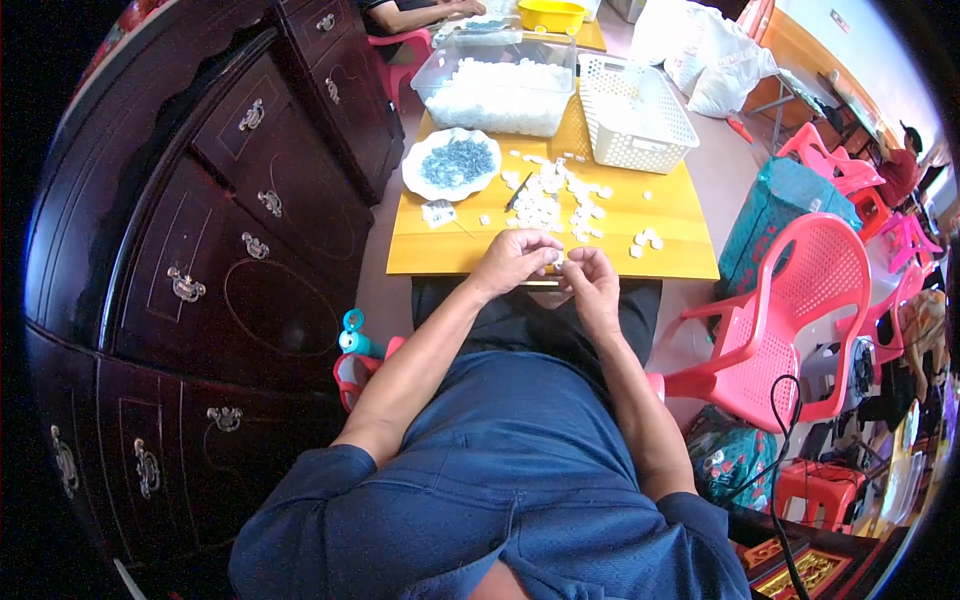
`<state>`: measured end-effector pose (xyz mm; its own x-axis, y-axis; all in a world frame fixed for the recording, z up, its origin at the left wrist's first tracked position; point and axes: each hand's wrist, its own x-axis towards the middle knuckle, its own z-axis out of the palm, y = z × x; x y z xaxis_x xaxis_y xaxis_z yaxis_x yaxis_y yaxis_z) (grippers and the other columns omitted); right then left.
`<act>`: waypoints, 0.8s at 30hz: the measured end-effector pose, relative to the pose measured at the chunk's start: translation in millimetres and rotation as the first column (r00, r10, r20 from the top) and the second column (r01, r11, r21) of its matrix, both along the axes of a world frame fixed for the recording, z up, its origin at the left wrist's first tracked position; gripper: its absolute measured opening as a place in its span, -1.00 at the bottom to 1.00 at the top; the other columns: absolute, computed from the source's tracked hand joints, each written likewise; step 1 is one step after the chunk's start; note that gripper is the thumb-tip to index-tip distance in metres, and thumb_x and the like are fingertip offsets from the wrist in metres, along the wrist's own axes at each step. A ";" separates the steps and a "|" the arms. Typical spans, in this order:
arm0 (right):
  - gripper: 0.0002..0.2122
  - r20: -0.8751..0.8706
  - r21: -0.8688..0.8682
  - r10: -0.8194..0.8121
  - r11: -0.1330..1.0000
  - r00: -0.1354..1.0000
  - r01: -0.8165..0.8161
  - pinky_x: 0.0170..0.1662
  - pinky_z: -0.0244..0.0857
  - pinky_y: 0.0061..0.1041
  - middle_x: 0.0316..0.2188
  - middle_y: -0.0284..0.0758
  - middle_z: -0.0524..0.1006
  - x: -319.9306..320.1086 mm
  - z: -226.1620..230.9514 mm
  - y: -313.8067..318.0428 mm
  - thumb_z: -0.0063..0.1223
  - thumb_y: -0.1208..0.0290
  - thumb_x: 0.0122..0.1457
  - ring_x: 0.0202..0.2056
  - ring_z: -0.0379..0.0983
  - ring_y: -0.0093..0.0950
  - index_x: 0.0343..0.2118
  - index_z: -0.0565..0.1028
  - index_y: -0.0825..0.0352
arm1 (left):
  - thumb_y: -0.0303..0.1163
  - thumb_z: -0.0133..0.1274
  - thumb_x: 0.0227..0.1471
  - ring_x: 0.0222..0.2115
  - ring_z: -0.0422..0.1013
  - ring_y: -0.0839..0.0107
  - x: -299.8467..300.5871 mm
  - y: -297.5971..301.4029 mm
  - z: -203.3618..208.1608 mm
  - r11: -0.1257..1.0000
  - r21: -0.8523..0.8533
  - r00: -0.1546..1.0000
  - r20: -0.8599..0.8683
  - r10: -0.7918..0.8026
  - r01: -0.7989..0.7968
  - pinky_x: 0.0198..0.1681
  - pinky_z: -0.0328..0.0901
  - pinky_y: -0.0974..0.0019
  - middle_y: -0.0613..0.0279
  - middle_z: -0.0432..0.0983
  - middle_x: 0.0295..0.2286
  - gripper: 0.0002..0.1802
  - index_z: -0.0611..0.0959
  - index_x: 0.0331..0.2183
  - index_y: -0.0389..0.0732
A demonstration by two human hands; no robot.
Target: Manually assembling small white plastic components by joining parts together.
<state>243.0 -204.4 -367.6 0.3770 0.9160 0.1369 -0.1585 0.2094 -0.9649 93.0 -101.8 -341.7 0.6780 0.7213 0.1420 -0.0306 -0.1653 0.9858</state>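
Just over the near edge of the yellow table, my left hand and my right hand meet with their fingertips pinched. Between them is a small white piece, mostly covered by the fingers, so its exact kind does not show. Beyond the hands lies a loose spread of small white pieces, with a slim dark tool at its left side. Further left, a white scalloped plate holds a heap of small dark grey-blue parts. A little packet lies in front of it.
A clear plastic bin full of white pieces and a white slotted basket stand at the table's far side. Dark wooden cabinets line the left. Pink plastic chairs and a teal bag are at right. Another person's hand shows far off.
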 end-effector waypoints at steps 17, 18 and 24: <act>-0.77 -0.160 -0.096 -0.052 0.995 0.986 0.037 -0.42 0.20 -0.74 -0.45 -0.45 0.56 -1.1 5.5 -1.2 0.14 0.52 0.23 -0.50 0.34 -0.74 -0.07 0.47 0.41 | -0.49 0.31 -0.01 -0.49 0.41 0.67 7.1 -5.8 -8.2 0.977 0.209 0.998 -0.050 0.042 -0.031 -0.38 0.38 0.51 0.39 0.58 -0.41 -0.68 0.71 -0.15 -0.29; -0.77 -0.160 -0.097 -0.053 0.995 0.986 0.038 -0.42 0.20 -0.74 -0.45 -0.45 0.56 -0.7 3.7 -0.6 0.14 0.52 0.23 -0.50 0.34 -0.74 -0.07 0.47 0.41 | -0.49 0.33 -0.09 -0.54 0.40 0.63 9.6 -9.3 -5.2 0.956 0.282 0.995 -0.042 0.093 -0.077 -0.43 0.38 0.46 0.32 0.58 -0.44 -0.64 0.71 -0.16 -0.29; -0.82 -0.250 -0.070 -0.079 0.996 0.965 0.063 -0.44 0.22 -0.76 -0.42 -0.46 0.58 -2.2 -3.4 1.9 0.15 0.52 0.23 -0.50 0.35 -0.77 -0.12 0.51 0.38 | -0.51 0.32 -0.14 -0.54 0.48 0.38 12.5 -20.1 4.8 0.870 0.472 0.983 -0.032 0.180 -0.144 -0.39 0.42 0.32 0.13 0.57 -0.35 -0.63 0.69 -0.19 -0.25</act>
<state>240.8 -202.5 -371.0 0.4565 0.8894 -0.0264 -0.3848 0.1706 -0.9071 105.5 -121.9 -336.8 0.5790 0.6838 0.4439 0.1048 -0.6024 0.7913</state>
